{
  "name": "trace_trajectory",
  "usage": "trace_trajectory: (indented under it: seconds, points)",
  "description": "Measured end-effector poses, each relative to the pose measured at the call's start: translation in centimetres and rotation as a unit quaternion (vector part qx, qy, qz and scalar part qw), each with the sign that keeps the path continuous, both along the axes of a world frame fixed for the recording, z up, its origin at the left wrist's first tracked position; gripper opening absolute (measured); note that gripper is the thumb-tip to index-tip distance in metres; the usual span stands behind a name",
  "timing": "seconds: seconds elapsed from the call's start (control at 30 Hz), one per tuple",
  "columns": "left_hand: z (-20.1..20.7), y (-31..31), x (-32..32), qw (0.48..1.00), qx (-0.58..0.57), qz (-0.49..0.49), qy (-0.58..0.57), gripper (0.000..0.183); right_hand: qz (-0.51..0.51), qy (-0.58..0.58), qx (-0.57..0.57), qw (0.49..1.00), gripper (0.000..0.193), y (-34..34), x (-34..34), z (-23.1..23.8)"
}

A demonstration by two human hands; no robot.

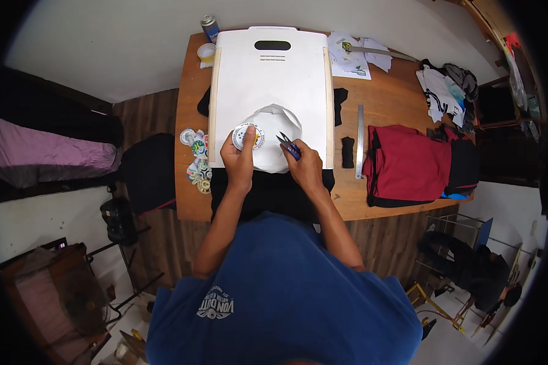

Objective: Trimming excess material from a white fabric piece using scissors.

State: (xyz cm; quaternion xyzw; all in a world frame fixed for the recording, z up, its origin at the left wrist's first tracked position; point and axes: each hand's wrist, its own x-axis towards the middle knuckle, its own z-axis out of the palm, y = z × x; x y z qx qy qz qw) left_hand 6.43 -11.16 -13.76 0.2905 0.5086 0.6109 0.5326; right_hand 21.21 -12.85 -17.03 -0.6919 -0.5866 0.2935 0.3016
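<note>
My left hand [239, 161] pinches a round white printed patch [245, 141], thumb on its face. It is held over the near part of a white board [271, 82] with an oval slot at its far end. In my right hand [308, 164] are small blue-handled snips [290, 146]. Their dark blades stand apart and point up and left, a little to the right of the patch. Beneath both hands a crumpled, roughly round white sheet or liner [273, 159] lies on the board; its exact kind I cannot tell.
Round colourful patches [198, 159] are heaped left of the board. A spray can [209, 25] and a tape roll [206, 52] stand at the far left. To the right lie a steel ruler [360, 140], folded red cloth [408, 161] and printed papers [350, 58] on the wooden table [383, 103].
</note>
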Motion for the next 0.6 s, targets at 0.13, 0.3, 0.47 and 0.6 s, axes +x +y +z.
trace_trajectory:
  seconds: [0.13,0.3,0.47,0.6]
  points:
    - [0.1,-0.1,0.2,1.0,-0.003,-0.006,0.004,0.018,0.016,0.015,-0.01,1.0,0.018,0.1,-0.1,0.0]
    - [0.3,-0.3,0.5,1.0,-0.01,-0.005,-0.002,0.018,0.028,0.261,0.022,0.965,0.019,0.3,-1.2,-0.4]
    - [0.0,-0.4,0.9,1.0,-0.004,-0.008,-0.008,0.018,0.027,0.356,-0.06,0.932,0.015,0.0,-2.3,2.1]
    - [-0.1,-0.7,0.8,1.0,-0.019,-0.006,-0.022,0.02,0.029,0.364,-0.036,0.93,0.014,0.0,-3.0,2.9]
